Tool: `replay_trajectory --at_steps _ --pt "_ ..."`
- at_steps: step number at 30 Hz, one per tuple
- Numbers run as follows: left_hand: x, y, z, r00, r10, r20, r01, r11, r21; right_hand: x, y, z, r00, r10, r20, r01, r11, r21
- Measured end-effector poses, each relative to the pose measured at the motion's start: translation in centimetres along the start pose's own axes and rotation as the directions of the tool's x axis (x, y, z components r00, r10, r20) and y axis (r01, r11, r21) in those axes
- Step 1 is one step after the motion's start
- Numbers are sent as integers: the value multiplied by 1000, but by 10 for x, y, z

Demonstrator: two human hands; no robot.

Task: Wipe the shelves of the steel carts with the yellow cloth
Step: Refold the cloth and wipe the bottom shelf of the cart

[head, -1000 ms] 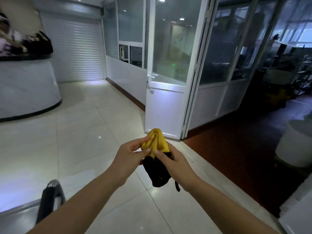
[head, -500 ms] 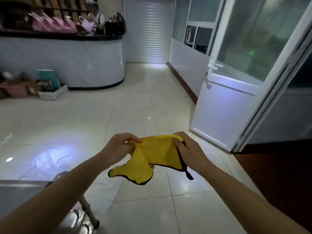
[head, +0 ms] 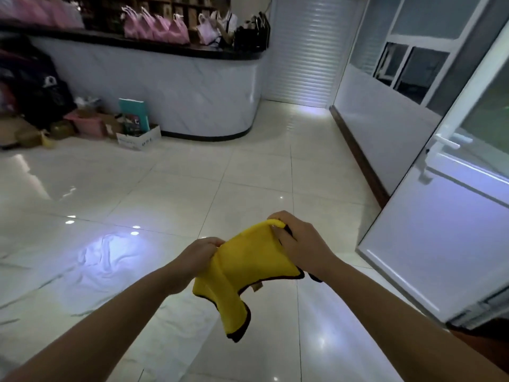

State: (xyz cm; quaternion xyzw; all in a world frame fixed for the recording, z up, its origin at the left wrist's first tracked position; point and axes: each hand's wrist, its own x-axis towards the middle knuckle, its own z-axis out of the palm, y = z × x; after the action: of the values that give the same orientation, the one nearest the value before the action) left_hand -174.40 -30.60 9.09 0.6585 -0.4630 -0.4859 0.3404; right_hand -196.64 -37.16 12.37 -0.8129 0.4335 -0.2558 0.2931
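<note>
Left hand curled on left edge of yellow cloth; right hand pinched on upper right corner. Cloth stretched between hands in mid-air, dark-trimmed lower corner hung down, above glossy tiled floor. Curved white counter seen beyond; glass door at right.

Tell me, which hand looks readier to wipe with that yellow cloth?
Probably the right hand: it grips the yellow cloth at its bunched top edge. The left hand only pinches a side corner. No cart shows now.
</note>
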Motion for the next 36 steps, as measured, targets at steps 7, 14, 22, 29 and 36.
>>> replay_trajectory --at_steps 7,14,22,29,36 --pt "88 0 -48 995 -86 48 87 996 -35 173 35 29 982 -144 122 140 989 44" --pt "138 6 -119 955 -136 -263 83 976 -203 329 29 91 932 -286 220 257 954 153" --pt "129 -33 -208 715 -319 -622 -276 688 -671 392 -12 236 519 -27 854 -199 968 152" --pt "122 -77 -291 548 -451 -704 -406 593 -696 418 -107 352 105 -138 985 -451 876 171" --pt "120 -107 -375 443 -506 -741 -501 546 -672 473 -180 423 140 -307 941 -502 797 335"
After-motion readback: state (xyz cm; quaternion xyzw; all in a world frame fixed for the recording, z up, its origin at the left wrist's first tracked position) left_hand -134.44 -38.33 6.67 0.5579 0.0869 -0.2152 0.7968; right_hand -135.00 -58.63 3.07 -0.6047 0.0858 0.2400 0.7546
